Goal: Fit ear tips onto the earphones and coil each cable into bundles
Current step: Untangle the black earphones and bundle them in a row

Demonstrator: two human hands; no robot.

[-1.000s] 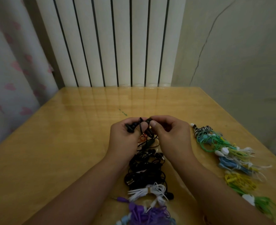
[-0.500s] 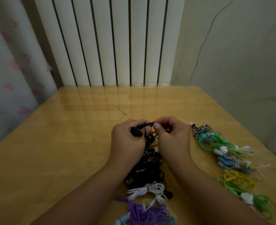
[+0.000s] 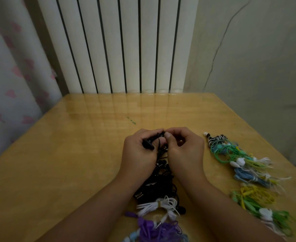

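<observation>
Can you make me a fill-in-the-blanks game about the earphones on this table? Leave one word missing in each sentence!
1. Both hands work on a pair of earphones coloured ____.
2. The bundle tied in the middle, lying just behind the purple earphones, is coloured ____.
3. The row of green, blue and yellow bundles lies beside the ____ hand.
4. The farthest bundle in that row has black and white ____.

Missing words: black; white; right; stripes

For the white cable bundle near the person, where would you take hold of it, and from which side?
Pinch the white cable bundle at its tied middle, coming from above. The band gathers the strands there, while its loops fan out loose; black earphones crowd its far side.
</observation>
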